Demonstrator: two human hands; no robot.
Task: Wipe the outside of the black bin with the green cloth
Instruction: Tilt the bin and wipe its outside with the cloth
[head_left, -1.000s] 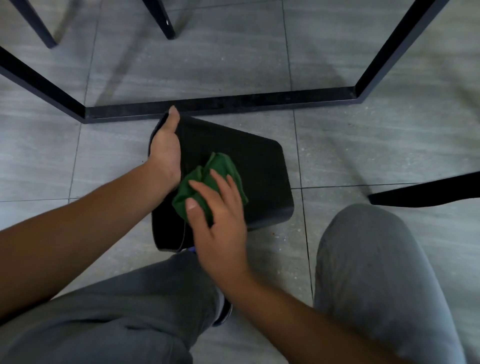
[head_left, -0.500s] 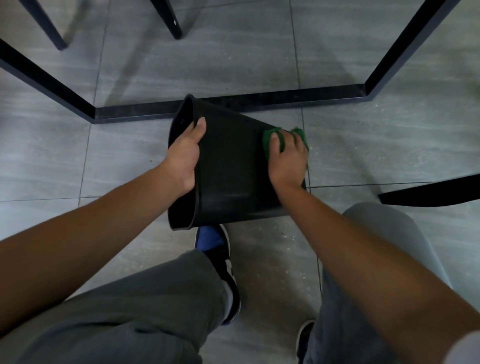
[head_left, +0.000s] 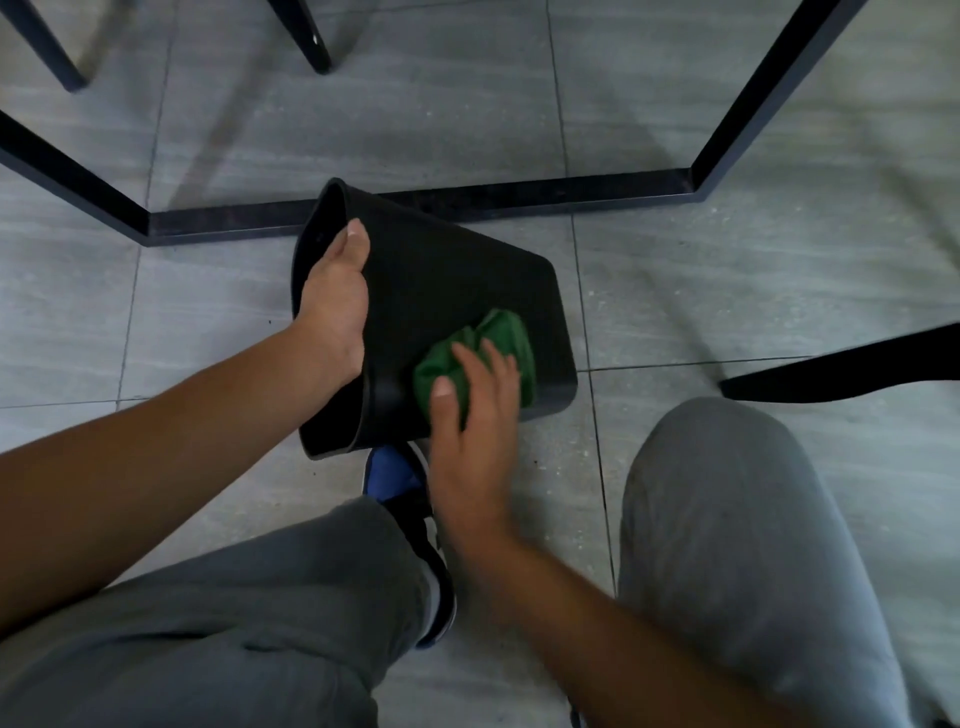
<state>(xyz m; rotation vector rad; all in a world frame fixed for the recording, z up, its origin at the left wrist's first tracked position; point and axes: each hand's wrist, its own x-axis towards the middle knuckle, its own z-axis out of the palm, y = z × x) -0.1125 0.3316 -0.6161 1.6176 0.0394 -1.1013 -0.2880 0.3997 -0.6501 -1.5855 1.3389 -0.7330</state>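
Observation:
The black bin (head_left: 457, 275) lies tipped on its side above the tiled floor, its open mouth facing left and its base to the right. My left hand (head_left: 335, 306) grips the bin's rim, thumb on the outside wall and fingers hidden inside. A crumpled green cloth (head_left: 493, 348) sits on the bin's upper side wall near the base. My right hand (head_left: 472, 415) presses on the cloth with spread, fairly straight fingers.
A black metal table frame (head_left: 519, 200) runs along the floor just behind the bin, with slanted legs left and right. Chair legs (head_left: 311, 36) stand further back. A black chair foot (head_left: 841, 371) juts in at right. My blue shoe (head_left: 395, 478) and grey-trousered knees are below.
My right hand has slid the cloth from the bin's far right edge back toward me along the side wall. The left hand keeps its grip on the rim.

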